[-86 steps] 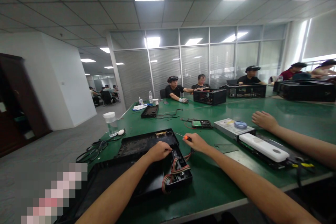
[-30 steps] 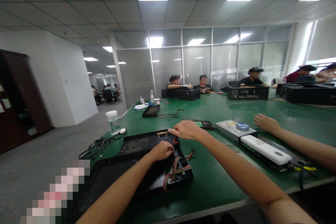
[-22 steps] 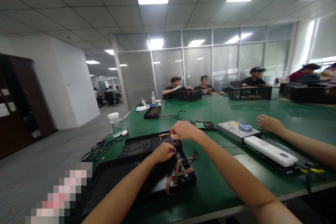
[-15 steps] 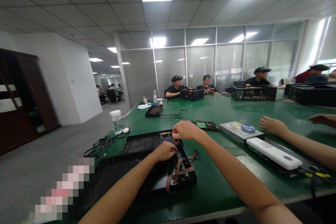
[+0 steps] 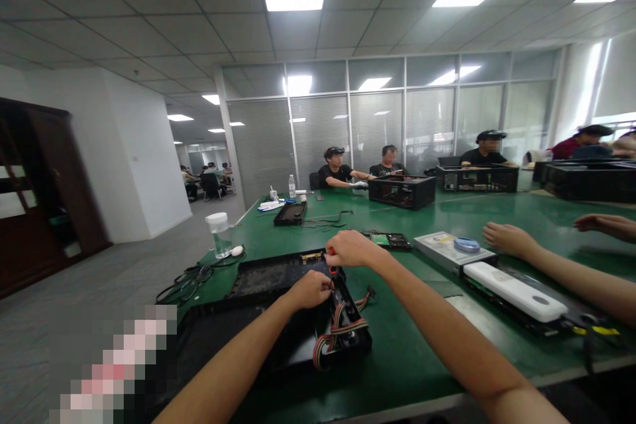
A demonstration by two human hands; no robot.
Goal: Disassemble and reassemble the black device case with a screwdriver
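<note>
My right hand (image 5: 352,249) is closed round the red-orange handle of an upright screwdriver (image 5: 333,270), over the far right part of a black metal computer case (image 5: 293,361). Just below it, my left hand (image 5: 312,289) pinches its fingertips together at the lower part of the screwdriver; what lies between them is too small to make out. The screwdriver's tip is hidden. A striped ribbon cable (image 5: 340,331) loops over the case's right side, near my left hand. Behind my hands lies a second black panel (image 5: 271,275).
To the right are a silver drive (image 5: 442,250) with a blue round item (image 5: 467,245) on it, a white elongated device (image 5: 514,291) and a co-worker's hand (image 5: 509,238). A lidded clear jar (image 5: 218,238) and black cables (image 5: 191,278) stand left. Across the table, people handle black cases (image 5: 402,192).
Across the table, a person has slid a black case to the right, arms now stretched out. My two hands stay in almost the same place at the screwdriver.
</note>
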